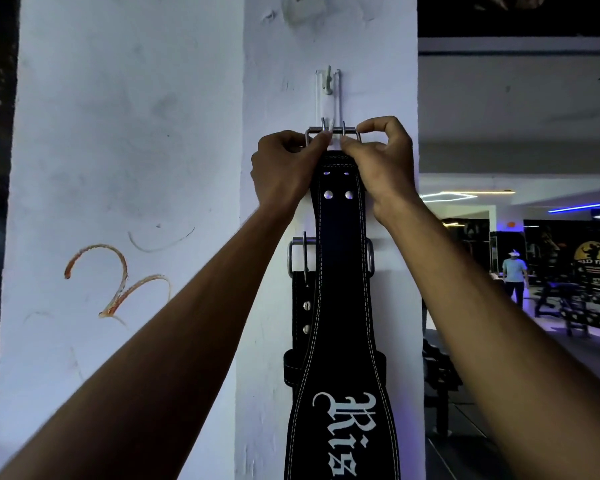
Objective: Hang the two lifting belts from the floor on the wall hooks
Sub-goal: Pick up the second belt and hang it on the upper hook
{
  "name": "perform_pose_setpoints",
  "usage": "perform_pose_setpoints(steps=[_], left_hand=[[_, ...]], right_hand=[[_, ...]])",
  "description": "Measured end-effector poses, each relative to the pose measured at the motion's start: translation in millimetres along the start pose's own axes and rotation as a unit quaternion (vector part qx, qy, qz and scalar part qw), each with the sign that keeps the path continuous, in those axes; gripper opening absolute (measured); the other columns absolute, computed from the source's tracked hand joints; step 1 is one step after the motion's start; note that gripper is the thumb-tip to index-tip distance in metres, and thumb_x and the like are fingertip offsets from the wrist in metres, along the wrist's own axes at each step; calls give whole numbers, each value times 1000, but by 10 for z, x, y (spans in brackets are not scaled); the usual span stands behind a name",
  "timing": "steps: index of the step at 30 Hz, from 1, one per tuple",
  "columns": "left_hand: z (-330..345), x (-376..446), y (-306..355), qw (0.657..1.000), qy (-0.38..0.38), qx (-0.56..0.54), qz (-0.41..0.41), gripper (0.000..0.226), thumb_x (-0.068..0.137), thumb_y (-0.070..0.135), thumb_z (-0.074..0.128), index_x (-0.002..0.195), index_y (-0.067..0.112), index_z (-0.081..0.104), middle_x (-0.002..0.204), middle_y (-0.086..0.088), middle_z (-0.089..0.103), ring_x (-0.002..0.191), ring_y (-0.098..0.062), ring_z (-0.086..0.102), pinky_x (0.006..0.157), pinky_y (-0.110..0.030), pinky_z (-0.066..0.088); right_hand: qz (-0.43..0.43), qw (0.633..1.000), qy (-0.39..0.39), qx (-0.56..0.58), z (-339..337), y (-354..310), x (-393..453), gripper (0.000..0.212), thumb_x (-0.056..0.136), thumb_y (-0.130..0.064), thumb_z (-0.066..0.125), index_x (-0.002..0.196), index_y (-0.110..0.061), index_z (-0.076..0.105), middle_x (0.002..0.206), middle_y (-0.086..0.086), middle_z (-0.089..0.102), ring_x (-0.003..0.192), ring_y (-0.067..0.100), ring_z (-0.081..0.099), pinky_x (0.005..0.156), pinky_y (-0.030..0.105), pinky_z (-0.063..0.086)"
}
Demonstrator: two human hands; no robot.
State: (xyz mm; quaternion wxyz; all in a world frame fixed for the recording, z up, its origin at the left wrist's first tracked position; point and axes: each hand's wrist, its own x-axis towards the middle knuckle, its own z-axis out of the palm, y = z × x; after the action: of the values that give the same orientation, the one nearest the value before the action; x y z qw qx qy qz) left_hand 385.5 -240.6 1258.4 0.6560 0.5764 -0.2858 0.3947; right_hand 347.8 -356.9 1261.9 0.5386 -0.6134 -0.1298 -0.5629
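A black lifting belt (pixel 340 306) with white stitching and white lettering hangs down the white pillar. Its steel buckle (pixel 333 131) sits at a lower wall hook, just under a white hook (pixel 329 81) higher on the same strip. My left hand (pixel 284 168) pinches the buckle's left end; my right hand (pixel 378 161) pinches its right end. Behind this belt hangs a second black belt (pixel 303 306); its buckle (pixel 297 254) shows at left, the hook that bears it is hidden.
The white pillar (pixel 136 168) carries an orange scribble at left. To the right the gym room opens, with dumbbell racks (pixel 575 306), benches and a person (pixel 515 275) standing far off. A dark surface borders the pillar at far left.
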Motion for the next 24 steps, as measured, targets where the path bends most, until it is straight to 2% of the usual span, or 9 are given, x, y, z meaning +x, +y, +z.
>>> perform_pose_setpoints(steps=[3,7,9,11,13,15,17,20,24], left_hand=[[61,-28,-7,999,8,-33,-36,29,76,43,73,63,18,69,58,7,65,60,-12,63,71,-33,53],[63,-48,51,994,-7,-73,-75,23,73,37,72,60,19,66,54,9,62,59,-14,61,69,-33,52],[23,-94,30,993,-28,-85,-78,20,71,40,71,76,21,74,68,8,73,71,-14,72,81,-39,61],[-67,-230,-24,990,-50,-105,-83,40,73,45,75,108,24,72,96,2,77,90,-16,75,89,-42,61],[-193,-464,-103,988,-56,-125,-76,47,82,39,77,123,19,64,110,-3,71,95,-14,73,80,-30,63],[-292,-697,-251,988,-61,-128,-59,35,86,27,77,116,11,68,102,-5,70,82,-7,71,64,-19,58],[-358,-889,-389,987,-93,-113,-62,23,86,19,77,105,7,73,85,-3,72,70,-4,68,57,-15,52],[-402,-1020,-508,984,-122,-99,-79,18,86,19,78,100,8,76,82,-8,77,72,-13,74,64,-25,56],[-411,-1086,-491,983,-115,-107,-91,21,86,21,77,102,7,77,91,-11,79,78,-17,76,72,-30,58]], right_hand=[[-9,1000,1,-6,7,18,-18,21,72,-35,75,86,-34,59,83,15,74,74,32,73,64,55,59],[-37,999,13,-26,-1,39,-55,18,78,-35,72,90,-26,62,82,5,74,75,21,72,74,49,60],[-56,998,21,-30,-36,53,-117,18,81,-33,72,92,-22,64,85,-2,72,82,15,71,81,44,59],[-71,997,19,-31,-106,80,-247,20,82,-28,74,98,-19,65,94,-9,69,93,6,67,87,39,57],[-74,997,9,-12,-204,134,-457,24,82,-18,74,103,-19,65,101,-13,65,96,5,66,86,34,58],[-69,998,-7,14,-295,225,-700,28,82,-7,73,108,-16,65,109,-8,66,90,12,71,76,26,58],[-67,997,-20,15,-361,342,-919,29,82,-3,72,108,-16,65,116,1,68,89,16,72,75,26,59],[-60,997,-26,-32,-380,471,-1127,21,84,-8,72,101,-20,69,102,-11,71,86,20,72,80,38,60],[-66,996,-24,-52,-388,448,-1200,14,87,-15,71,99,-21,68,95,-18,68,84,15,70,79,32,58]])
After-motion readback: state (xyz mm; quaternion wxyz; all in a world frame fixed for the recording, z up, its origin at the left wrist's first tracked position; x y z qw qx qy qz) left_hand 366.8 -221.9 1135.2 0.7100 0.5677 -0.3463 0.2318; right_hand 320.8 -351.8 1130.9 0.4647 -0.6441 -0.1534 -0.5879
